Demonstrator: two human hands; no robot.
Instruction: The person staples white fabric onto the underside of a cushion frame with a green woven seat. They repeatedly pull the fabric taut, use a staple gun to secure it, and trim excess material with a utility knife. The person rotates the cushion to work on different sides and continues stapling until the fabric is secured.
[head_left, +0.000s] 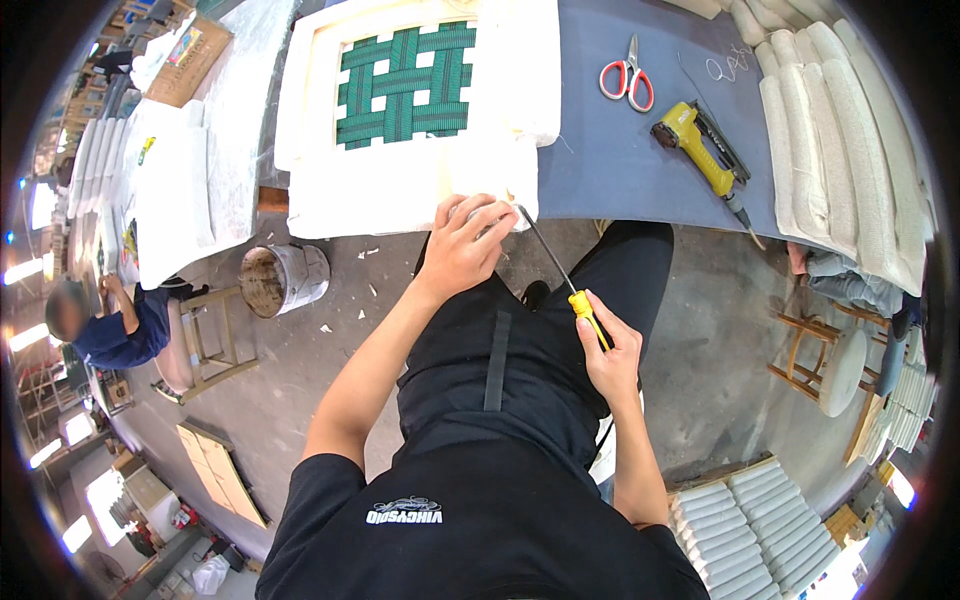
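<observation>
A white padded seat frame [400, 185] with a green woven-webbing panel [405, 85] lies at the near edge of the table, in front of me. My left hand [465, 245] has its fingers bent over the near edge of the frame, close to its right corner; the thumb is mostly hidden. In my right hand [610, 355] is a screwdriver [585, 308], gripped by its yellow and black handle. Its long dark shaft slants up and left, and the tip meets the frame's corner beside my left fingers.
Red-handled scissors [627, 78] and a yellow staple gun [702, 150] lie on the blue-grey tabletop [600, 165]. Light padded pieces [830, 140] are stacked at right. A bucket [285, 280] stands on the floor at left. Another person [125, 320] sits at the far left.
</observation>
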